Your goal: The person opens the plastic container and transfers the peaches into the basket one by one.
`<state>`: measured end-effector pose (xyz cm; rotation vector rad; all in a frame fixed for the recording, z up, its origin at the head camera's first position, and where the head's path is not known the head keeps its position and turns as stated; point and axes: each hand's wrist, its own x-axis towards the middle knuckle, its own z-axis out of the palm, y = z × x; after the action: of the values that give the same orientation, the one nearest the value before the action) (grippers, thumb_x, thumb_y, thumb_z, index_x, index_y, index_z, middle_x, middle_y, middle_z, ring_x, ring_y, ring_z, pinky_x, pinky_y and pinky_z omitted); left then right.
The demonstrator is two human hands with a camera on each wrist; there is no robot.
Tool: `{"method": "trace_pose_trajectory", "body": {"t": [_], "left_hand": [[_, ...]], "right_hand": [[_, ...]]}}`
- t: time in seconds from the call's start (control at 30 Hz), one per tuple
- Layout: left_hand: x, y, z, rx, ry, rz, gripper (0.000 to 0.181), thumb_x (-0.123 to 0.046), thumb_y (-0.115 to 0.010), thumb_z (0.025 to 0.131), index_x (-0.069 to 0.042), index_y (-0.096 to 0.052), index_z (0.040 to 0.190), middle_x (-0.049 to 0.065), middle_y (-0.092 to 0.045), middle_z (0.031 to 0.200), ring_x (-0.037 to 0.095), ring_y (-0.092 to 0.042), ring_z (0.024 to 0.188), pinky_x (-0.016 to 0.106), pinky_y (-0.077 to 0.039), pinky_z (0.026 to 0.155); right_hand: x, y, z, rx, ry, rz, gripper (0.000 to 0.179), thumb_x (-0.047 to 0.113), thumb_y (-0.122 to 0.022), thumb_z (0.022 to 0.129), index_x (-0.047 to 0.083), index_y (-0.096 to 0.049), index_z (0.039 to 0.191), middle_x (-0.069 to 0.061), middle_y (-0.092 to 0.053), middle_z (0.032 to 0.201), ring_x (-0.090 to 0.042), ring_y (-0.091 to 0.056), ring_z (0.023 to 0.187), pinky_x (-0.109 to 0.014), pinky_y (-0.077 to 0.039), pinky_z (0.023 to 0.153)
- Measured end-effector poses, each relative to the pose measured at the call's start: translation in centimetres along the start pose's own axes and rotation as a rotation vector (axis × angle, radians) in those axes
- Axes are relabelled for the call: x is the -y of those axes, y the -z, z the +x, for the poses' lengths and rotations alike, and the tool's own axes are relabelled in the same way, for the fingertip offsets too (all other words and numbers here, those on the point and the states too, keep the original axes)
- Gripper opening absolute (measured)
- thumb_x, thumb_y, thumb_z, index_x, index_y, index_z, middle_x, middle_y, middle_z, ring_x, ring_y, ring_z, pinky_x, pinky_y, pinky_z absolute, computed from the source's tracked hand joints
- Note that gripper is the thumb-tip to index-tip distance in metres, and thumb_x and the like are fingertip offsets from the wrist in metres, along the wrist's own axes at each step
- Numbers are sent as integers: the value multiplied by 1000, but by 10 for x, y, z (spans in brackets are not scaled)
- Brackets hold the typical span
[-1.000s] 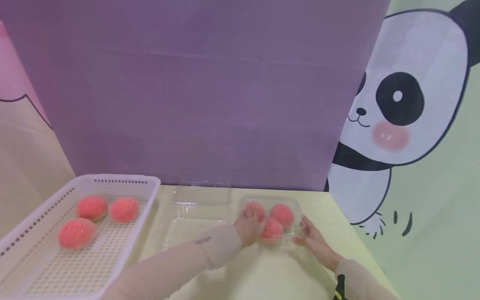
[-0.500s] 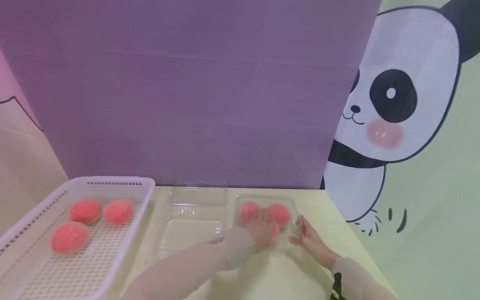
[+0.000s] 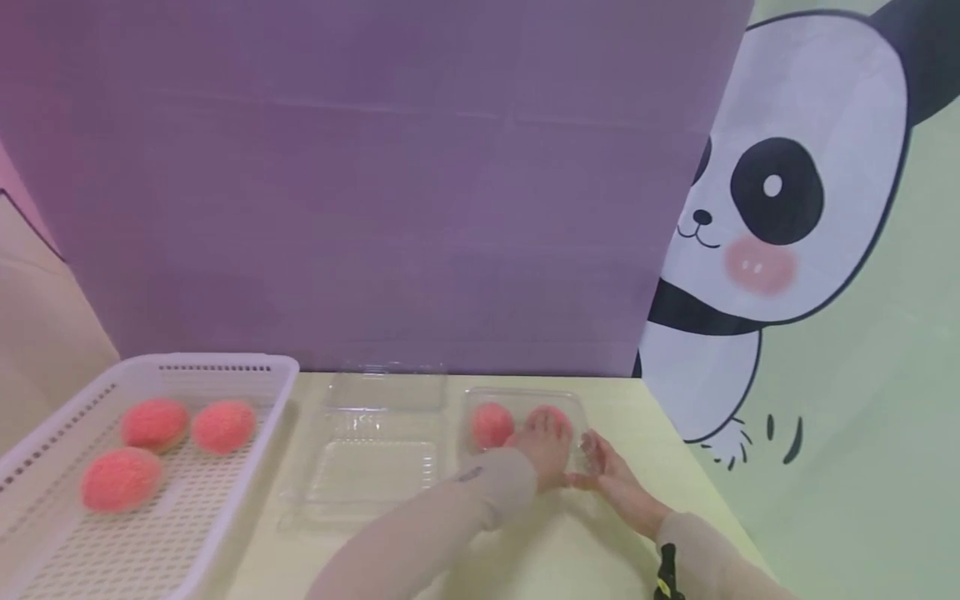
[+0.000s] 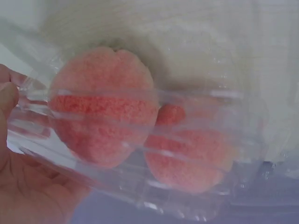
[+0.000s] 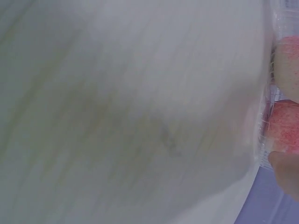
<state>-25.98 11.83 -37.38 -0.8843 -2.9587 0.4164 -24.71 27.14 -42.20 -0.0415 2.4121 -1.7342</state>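
Note:
A clear plastic food box (image 3: 480,393) with pink-topped round buns inside stands right of the middle of the table. My left hand (image 3: 546,450) lies over its front right part with fingers extended, covering part of one bun (image 3: 551,412). Another bun (image 3: 492,426) shows at the box's back left. My right hand (image 3: 618,483) holds the right side, thumb at the front and fingers along the wall. In the left wrist view, that right hand (image 4: 32,191) is at the corner, and two buns (image 4: 105,107) press close under the shiny plastic.
A second clear box (image 3: 375,467), lid raised, stands to the left with nothing inside. Farther left is a white perforated basket (image 3: 258,467) holding three more pink buns (image 3: 122,481). Behind the table (image 3: 517,575) rises a purple backdrop (image 3: 390,208); a panda-print wall (image 3: 780,192) is at right.
My left hand has moved right across the box, from the left bun over the front bun to the right one. The right hand stays at the box's right side. The view has shifted slightly.

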Motion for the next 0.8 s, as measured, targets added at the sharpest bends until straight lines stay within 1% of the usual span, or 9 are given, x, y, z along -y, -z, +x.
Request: {"method": "trace_pose_trajectory", "body": {"t": [0.1,0.23,0.33,0.4,0.47,0.57,0.6,0.7,0.8], "left_hand": [[2,-1,3,20,-3,-16,73,-57,-46,87,-17,-24,145,12,-30,147,22,-28,136,30,-25,112],[1,2,4,41,-38,63,59,-44,-39,94,-22,-22,146,12,-30,147,23,-31,134,34,-28,111],[1,9,2,28,-81,158,54,-39,-38,96,-21,-24,145,12,-37,142,23,-42,125,34,-39,102],[2,13,2,22,-94,155,53,-37,-40,95,-20,-29,143,11,-43,137,20,-47,117,31,-43,94],[5,19,2,41,-109,160,50,-35,-41,95,-20,-31,142,8,-48,132,18,-51,110,28,-45,88],[7,25,3,79,-119,162,48,-34,-41,95,-21,-32,141,4,-52,127,15,-53,108,26,-46,89],[8,27,3,94,-125,180,48,-33,-42,95,-21,-32,141,4,-53,126,15,-54,108,25,-47,89],[9,28,5,99,-150,232,48,-32,-46,94,-22,-34,140,1,-59,117,13,-57,102,24,-50,83],[10,26,10,105,-173,269,49,-31,-52,91,-24,-37,137,-4,-61,102,9,-58,89,22,-51,72]], "right_hand": [[-1,-2,1,-11,-7,11,95,10,-68,77,1,-2,146,-20,-7,152,-35,-8,139,-51,-8,113],[-3,-2,1,-38,-20,-7,96,13,-69,75,3,-5,146,-18,-9,152,-35,-8,139,-54,-7,112],[-5,-3,2,-31,-14,12,97,13,-69,75,4,-5,146,-17,-8,153,-35,-8,139,-55,-7,111],[-6,-3,3,-18,-8,36,97,12,-69,75,5,-4,147,-16,-7,153,-34,-7,140,-56,-6,111],[-6,-5,5,-11,-2,48,97,12,-69,75,6,-4,147,-15,-7,153,-34,-7,140,-58,-5,110],[-6,-7,6,-12,-5,53,97,11,-69,74,6,-5,147,-14,-7,154,-34,-7,140,-59,-6,109],[-6,-7,6,-16,-6,50,96,10,-69,74,6,-5,146,-15,-7,153,-35,-7,140,-60,-6,109],[-5,-9,7,-20,-1,58,95,8,-67,75,3,-5,146,-16,-7,153,-36,-6,140,-59,-5,109],[-4,-11,7,-11,16,72,94,6,-66,75,3,-5,146,-15,-8,153,-35,-6,140,-58,-4,110]]}}
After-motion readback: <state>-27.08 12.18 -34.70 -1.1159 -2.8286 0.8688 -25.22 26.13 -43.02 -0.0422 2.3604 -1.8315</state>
